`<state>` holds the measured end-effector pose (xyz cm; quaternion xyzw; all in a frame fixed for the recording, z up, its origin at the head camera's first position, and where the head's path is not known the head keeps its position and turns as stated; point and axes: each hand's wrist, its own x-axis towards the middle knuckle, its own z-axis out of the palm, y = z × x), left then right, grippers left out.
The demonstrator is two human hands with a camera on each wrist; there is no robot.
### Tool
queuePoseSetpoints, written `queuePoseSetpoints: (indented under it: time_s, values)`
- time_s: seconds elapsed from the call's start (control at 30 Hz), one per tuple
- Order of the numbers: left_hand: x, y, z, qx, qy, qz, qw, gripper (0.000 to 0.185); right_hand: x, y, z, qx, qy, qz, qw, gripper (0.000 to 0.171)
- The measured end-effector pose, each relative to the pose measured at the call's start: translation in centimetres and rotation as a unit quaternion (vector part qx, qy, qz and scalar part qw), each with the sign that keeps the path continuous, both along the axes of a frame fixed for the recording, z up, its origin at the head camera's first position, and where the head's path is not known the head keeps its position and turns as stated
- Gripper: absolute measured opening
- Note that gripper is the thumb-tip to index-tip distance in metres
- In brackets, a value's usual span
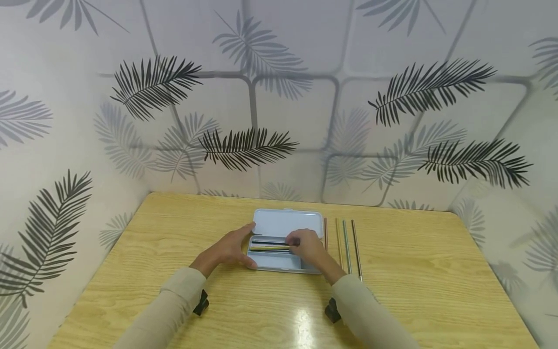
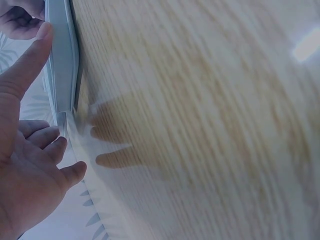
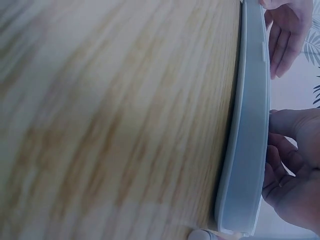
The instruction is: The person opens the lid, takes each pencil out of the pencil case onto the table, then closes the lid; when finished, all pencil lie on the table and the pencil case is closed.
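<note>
A pale blue pencil case (image 1: 274, 262) lies with its lid (image 1: 287, 223) folded back toward the wall. My left hand (image 1: 228, 247) is at its left end, thumb on the front corner and fingers spread; in the left wrist view the left hand (image 2: 30, 175) shows one digit touching the case wall (image 2: 62, 60). Over the case's right part, my right hand (image 1: 307, 247) pinches the right end of a yellow pencil (image 1: 266, 248) above the back compartment. Dark slim sticks lie beside it there. The right wrist view shows the right hand (image 3: 295, 170) with curled fingers behind the case's front wall, hiding what they grip.
Right of the case, several slim pencil-like sticks lie side by side: a red one (image 1: 326, 228), a yellowish one (image 1: 339, 242), a green one (image 1: 347, 247) and a dark one (image 1: 356, 247). The wooden table (image 1: 418, 271) meets a leaf-patterned wall (image 1: 287, 116) at its back edge.
</note>
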<state>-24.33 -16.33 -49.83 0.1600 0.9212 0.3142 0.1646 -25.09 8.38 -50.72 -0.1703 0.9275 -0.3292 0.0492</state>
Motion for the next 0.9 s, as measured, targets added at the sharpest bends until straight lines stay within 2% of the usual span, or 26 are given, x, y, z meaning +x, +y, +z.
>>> queuePoseSetpoints:
  time_s: [0.2, 0.33, 0.5, 0.9]
  values:
    - [0.0, 0.1, -0.1, 0.001, -0.004, 0.004, 1.0, 0.12, 0.2, 0.1, -0.1, 0.008, 0.019, 0.009, 1.0, 0.014]
    - [0.0, 0.1, -0.2, 0.002, -0.005, 0.007, 1.0, 0.121, 0.3, 0.3, -0.1, -0.006, 0.04, 0.018, 0.999, 0.015]
    - [0.0, 0.1, -0.3, -0.002, -0.001, 0.001, 1.0, 0.121, 0.2, 0.9, 0.2, -0.036, 0.042, 0.017, 0.998, 0.014]
    - [0.0, 0.2, 0.1, -0.004, 0.009, -0.006, 0.9999, 0.121, 0.3, 5.5, 3.2, -0.121, -0.011, 0.007, 0.993, 0.019]
